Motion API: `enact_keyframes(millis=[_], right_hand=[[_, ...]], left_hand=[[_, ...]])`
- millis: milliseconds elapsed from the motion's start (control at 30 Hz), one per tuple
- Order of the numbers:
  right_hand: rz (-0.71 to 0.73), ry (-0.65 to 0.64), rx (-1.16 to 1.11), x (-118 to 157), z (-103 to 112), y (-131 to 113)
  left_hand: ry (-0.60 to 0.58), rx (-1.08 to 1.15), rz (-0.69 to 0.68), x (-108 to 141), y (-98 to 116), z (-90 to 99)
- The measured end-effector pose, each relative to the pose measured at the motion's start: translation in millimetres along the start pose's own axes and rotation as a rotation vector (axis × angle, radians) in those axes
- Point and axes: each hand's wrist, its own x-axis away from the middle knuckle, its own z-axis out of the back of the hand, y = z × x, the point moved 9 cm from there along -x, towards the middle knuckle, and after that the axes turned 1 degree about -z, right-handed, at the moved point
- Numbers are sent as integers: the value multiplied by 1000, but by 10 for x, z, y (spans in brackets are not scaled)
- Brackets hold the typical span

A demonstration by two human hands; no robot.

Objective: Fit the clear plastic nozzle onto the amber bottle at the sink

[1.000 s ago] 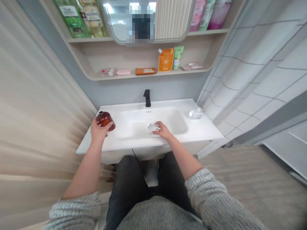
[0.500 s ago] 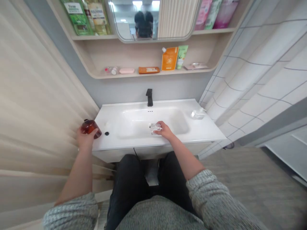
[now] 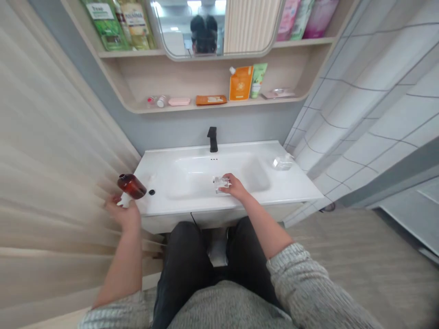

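A brown bottle [image 3: 132,186] with an uncapped neck stands at the left end of the white counter. Just in front of it, my left hand [image 3: 122,211] is open, fingers apart, holding nothing. To the bottle's right lies a small round black cap [image 3: 152,192]. Over the sink basin [image 3: 192,167], my right hand [image 3: 234,186] grips a small clear bottle [image 3: 221,184]; its exact shape is hard to make out against the white basin.
A black faucet [image 3: 213,140] rises behind the basin. On the counter's right stands a clear pump bottle [image 3: 283,161]. Above, a wall shelf [image 3: 185,108] bears an orange pouch [image 3: 241,83], a green tube [image 3: 258,81] and soap packs. A curtain [image 3: 68,151] hangs close on the left.
My left hand has let go of the brown bottle and drawn back toward me, its fingers opening. The bottle stays on the counter. My right hand keeps its hold over the basin.
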Motion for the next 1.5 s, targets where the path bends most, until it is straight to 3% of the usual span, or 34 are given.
enact_keyframes(millis=[100,200,367,467,600,733,833,933,1000,1133,1233,1500], right_hand=[[18,-2,5,-9,-4,10],[24,-3,-6,-16,-11,32],[8,1,-19,-21,-11,47],[11,6,-18,-22,-10,41],[14,20,-35,-19,-10,58],[14,25,-40,-20,-15,75],[18,21,-38,-27,-16,71],[21,18,-40,-35,-13,68],[21,12,-43,-41,-16,74],[27,16,-33,-41,-16,94],[41,17,-10,-30,-26,81],[63,11,23,8,-42,-45]], left_hand=[[-91,-83,-203,267,283,-126],[-324,-135,-390,424,637,-534],[-506,-482,-432,154,1044,-1119],[-609,-731,-348,-166,1054,-1396],[-791,-889,-194,-437,799,-1658],[-860,-948,-188,-501,621,-1755],[-822,-936,-269,-453,728,-1759],[-762,-799,-290,-277,1024,-1752],[-739,-590,-295,-53,1313,-1767],[-806,-105,-335,572,1896,-1832],[-843,100,-337,910,2150,-1837],[-906,3,-436,1094,2451,-1841]])
